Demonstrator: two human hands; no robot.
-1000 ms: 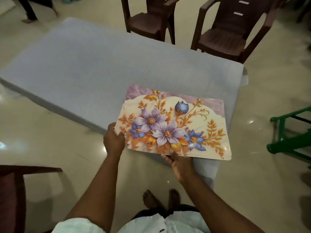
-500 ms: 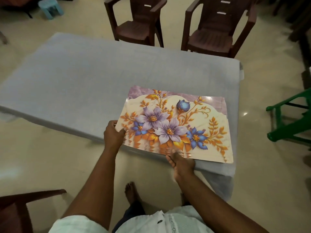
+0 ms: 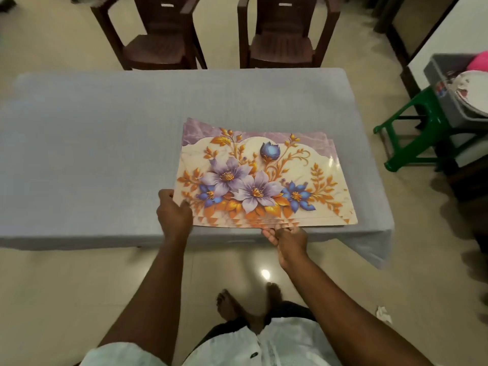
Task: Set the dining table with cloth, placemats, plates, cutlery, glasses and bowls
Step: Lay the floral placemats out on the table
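Placemats (image 3: 264,178) lie in a fanned stack on the right half of the cloth-covered tabletop (image 3: 92,154), their near edge close to the tabletop's front edge. Your left hand (image 3: 174,215) grips the stack's near-left corner, thumb on top. Your right hand (image 3: 286,237) pinches the near edge at the middle, fingertips at the staggered edges, as if peeling one mat free.

Glossy highlights suggest smooth, laminated sheets, so expect them to be light, thin and slippery against each other, flexing rather than folding. Take only the top mat by its near edge or a corner, and pin the rest with your left hand so the stack does not slide on the cloth (image 3: 237,96). The cloth looks loose at the corners, so dragging may ruck it; lift instead.

Plates (image 3: 472,93) wait in a grey tub (image 3: 449,101) on the green stool (image 3: 422,128) to the right.
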